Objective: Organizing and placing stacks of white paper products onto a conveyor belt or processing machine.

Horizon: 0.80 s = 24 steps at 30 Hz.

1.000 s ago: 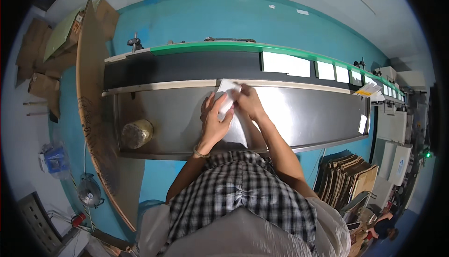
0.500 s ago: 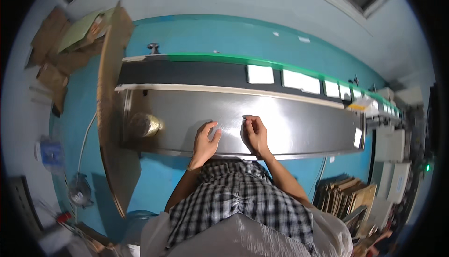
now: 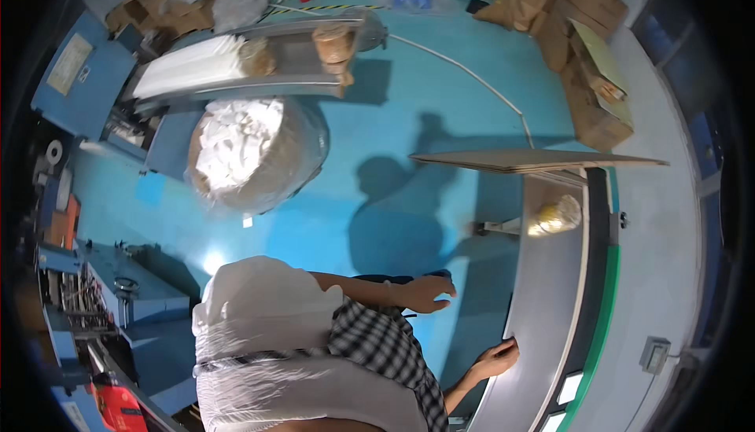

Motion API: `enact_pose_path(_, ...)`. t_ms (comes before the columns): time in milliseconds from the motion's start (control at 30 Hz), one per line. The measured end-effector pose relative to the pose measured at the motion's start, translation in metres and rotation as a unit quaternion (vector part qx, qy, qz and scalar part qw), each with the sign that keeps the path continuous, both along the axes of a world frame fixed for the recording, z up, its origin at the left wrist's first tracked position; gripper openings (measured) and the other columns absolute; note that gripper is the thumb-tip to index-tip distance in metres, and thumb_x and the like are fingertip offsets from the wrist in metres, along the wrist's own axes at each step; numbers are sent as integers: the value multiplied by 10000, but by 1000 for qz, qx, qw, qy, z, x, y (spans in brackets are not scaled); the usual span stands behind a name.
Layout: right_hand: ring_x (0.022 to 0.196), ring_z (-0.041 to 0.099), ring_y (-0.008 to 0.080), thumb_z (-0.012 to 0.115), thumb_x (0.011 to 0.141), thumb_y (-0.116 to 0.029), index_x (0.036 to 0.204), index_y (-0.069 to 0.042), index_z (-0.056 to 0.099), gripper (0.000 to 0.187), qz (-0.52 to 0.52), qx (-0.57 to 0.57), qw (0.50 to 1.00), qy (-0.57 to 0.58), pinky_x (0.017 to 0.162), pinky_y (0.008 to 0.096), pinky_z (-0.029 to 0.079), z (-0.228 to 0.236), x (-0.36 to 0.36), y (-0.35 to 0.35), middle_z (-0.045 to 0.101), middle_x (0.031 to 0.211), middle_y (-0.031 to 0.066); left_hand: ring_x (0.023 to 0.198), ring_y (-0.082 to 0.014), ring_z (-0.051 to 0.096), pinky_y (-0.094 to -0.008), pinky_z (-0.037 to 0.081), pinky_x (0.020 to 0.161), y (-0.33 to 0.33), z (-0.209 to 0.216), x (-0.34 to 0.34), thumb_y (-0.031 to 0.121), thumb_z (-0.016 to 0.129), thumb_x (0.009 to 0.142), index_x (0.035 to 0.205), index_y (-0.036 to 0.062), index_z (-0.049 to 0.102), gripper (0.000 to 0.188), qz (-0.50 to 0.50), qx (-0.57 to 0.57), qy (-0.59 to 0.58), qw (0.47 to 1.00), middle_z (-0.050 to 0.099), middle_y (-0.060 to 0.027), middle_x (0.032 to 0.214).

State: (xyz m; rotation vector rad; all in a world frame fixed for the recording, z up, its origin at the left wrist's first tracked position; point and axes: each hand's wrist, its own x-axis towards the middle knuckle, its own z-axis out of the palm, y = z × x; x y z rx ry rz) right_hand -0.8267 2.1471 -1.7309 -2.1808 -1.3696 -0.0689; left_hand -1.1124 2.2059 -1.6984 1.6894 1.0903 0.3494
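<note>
My left hand (image 3: 427, 294) is over the blue floor in front of my apron (image 3: 385, 341), with its fingers loosely bent and apart and nothing seen in them. My right hand (image 3: 495, 359) is at the near edge of the long grey metal-topped table (image 3: 543, 298), fingers curled together. Whatever it may hold is hidden or too small to make out. A clear-wrapped yellowish roll (image 3: 555, 216) lies at the table's far end, beside an upright brown board (image 3: 527, 162).
A large clear bag of white scraps (image 3: 240, 145) stands on the floor ahead left. Behind it, a long trough (image 3: 299, 82) carries a white stack (image 3: 193, 66) and a brown roll (image 3: 333, 43). Blue machinery (image 3: 130, 286) is at left. Cardboard boxes (image 3: 590, 86) lean at the far right wall.
My view has swung left, so the table now runs along my right side. My hands have come away from the middle of the tabletop; the left is now over the floor.
</note>
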Motion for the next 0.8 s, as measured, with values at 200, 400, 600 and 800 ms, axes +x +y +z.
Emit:
enact_pose_path(200, 919, 574, 403, 514, 1046, -261, 1071, 47, 647, 337, 14, 51, 999, 6, 802, 472, 477, 14, -36, -15, 631, 1005, 238, 1029, -333, 626, -494, 497, 917, -71, 11, -125, 237, 589, 983, 1232, 28, 601, 326, 105, -63, 51, 991, 647, -175, 1097)
enact_pose_path(400, 979, 590, 410, 624, 968, -382, 1165, 46, 608, 472, -11, 1, 982, -191, 820, 517, 480, -7, -34, -18, 616, 1087, 213, 992, -390, 613, -500, 504, 863, -67, 27, -203, 172, 618, 949, 1110, 23, 630, 219, 244, 137, 39, 959, 644, -186, 1052)
enact_pose_path(600, 844, 636, 315, 704, 936, -166, 1121, 76, 604, 320, 97, 19, 968, 230, 719, 410, 528, -32, -118, 40, 620, 1028, 225, 1135, -366, 581, -446, 479, 959, -30, 78, -353, 153, 705, 882, 1089, 42, 651, 241, 481, 315, 97, 813, 617, -186, 1194)
enact_pose_path(800, 830, 598, 155, 612, 998, -130, 1063, 15, 624, 160, 336, 59, 914, 218, 723, 292, 505, 72, -400, 155, 634, 958, 101, 1221, -429, 485, -484, 407, 1019, 36, 166, -571, 112, 738, 813, 1144, 47, 606, 362, 603, 441, 201, 633, 516, -233, 1312)
